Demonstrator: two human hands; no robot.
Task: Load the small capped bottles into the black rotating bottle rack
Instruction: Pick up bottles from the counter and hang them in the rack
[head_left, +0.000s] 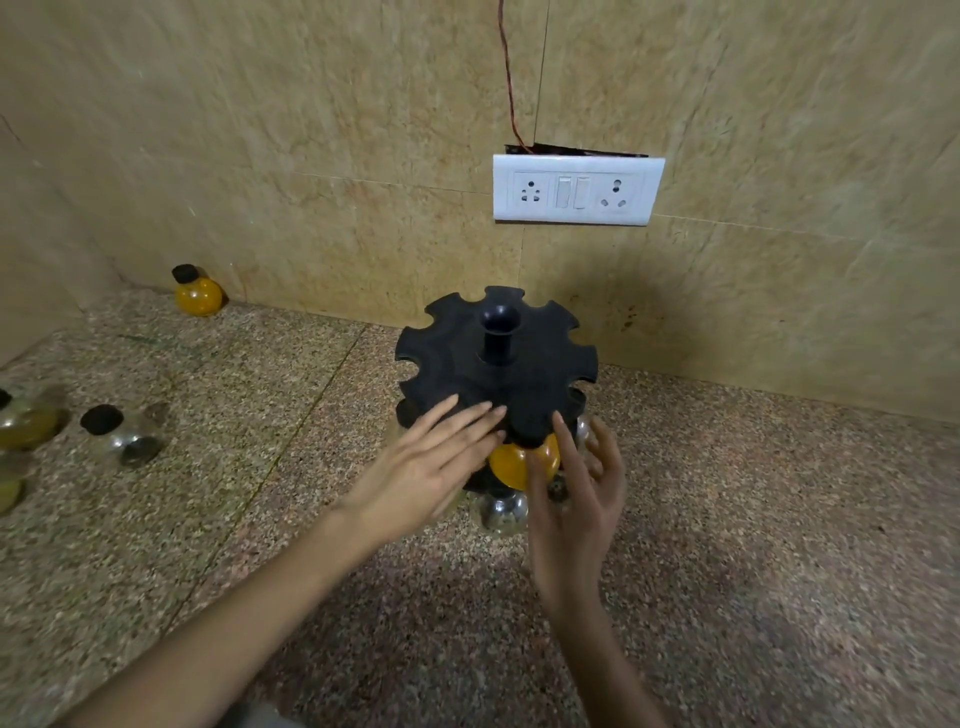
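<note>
Up close, two bare forearms reach in from the near edge of the speckled stone bench (753, 519) and meet at the black rotating rack (519, 374), which stands toward the bench's far edge, just right of its middle. The left hand (431, 467) lies palm down with straight, slightly spread fingers, its fingertips resting on the near rim of the rack's notched top disc and holding nothing. The right hand (576, 499) is beside it, turned on edge with fingers wide and relaxed; its forefinger crosses the front of an orange bottle (511, 462) and reaches the disc's rim, but nothing is gripped. That orange bottle hangs in a notch on the rack's near side, just under the disc. A clear bottle (501, 512) sits lower on the same side, between the two wrists. A flared central post (500, 332) rises from the disc. Near the bench's left edge stand a clear black-capped bottle (124, 434) and a yellowish bottle (26, 421) that is partly cut off. In the far left corner sits another orange bottle with a black cap (197, 291), against the tiled wall. Higher on that wall is a white socket plate (576, 189) with a red wire (511, 93) running up from it
</note>
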